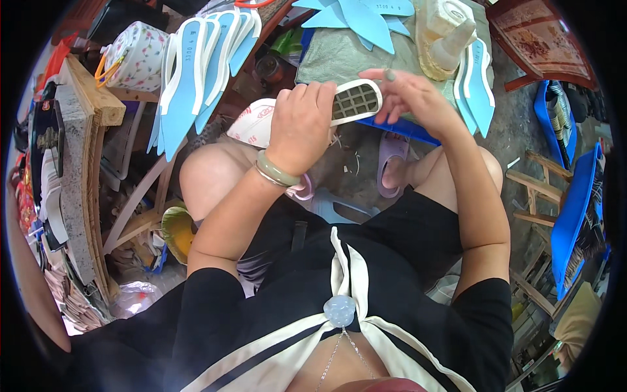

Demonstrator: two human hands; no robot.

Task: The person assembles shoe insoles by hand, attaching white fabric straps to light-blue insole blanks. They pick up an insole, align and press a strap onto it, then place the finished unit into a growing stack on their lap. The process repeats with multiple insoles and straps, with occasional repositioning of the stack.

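Note:
My left hand (302,124) is closed around the middle of a white shoe sole (255,123), held above my knees. Red print marks its pointed end, and the other end (356,102) has a white rim around a dark grid of hollow cells. Just right of that rimmed end is my right hand (411,98), its fingers apart and slightly bent, with nothing visible in them. A greyish band shows on one of its fingers. Beyond it, on a green cloth-covered surface (339,62), a pale bottle with a cone-shaped nozzle (455,46) stands in a cut-open plastic container (432,23).
Blue insole pieces with white edging (186,78) hang in a row at the left; others (480,85) lean at the right. More blue pieces (359,19) lie fanned on the cloth. A wooden bench (91,98) stands left, blue trays (575,222) right.

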